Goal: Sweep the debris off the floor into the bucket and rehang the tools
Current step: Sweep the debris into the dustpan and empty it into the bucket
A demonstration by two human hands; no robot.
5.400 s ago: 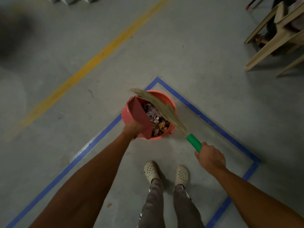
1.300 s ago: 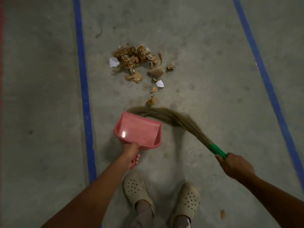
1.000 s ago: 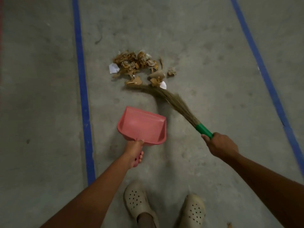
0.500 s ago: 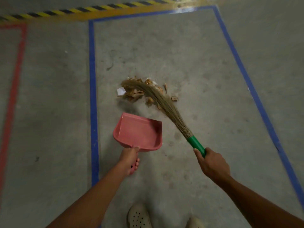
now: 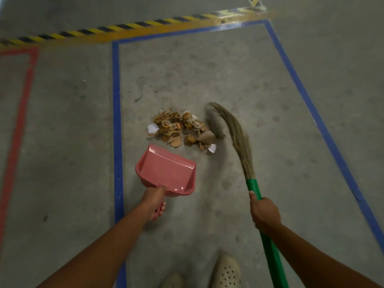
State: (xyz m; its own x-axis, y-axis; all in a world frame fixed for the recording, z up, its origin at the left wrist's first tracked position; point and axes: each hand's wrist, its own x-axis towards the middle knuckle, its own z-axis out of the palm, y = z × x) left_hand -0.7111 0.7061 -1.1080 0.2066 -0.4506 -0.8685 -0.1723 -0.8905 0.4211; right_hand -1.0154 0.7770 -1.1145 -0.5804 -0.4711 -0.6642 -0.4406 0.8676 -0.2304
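Left grip: the left hand [image 5: 154,201] curls round the dustpan [image 5: 166,171] handle, thumb lying forward along its top.
Right grip: the right hand [image 5: 265,213] is closed round the broom [image 5: 252,183], just behind where the bristles begin.
Ahead of left grip: the pan's open lip faces the debris [image 5: 178,129], which lies near the lip but apart from it.
Ahead of right grip: the bristles fan forward and their tips curl inward at the pile's far side.
Doing it well: probably press the lip flat to the floor [image 5: 207,69], then draw short, low strokes toward the pan so the light scraps don't scatter.
Materials: smooth pink plastic pan; dry, springy grass bristles; crumpled brown and white paper scraps; dusty concrete.
Bucket: not in view.
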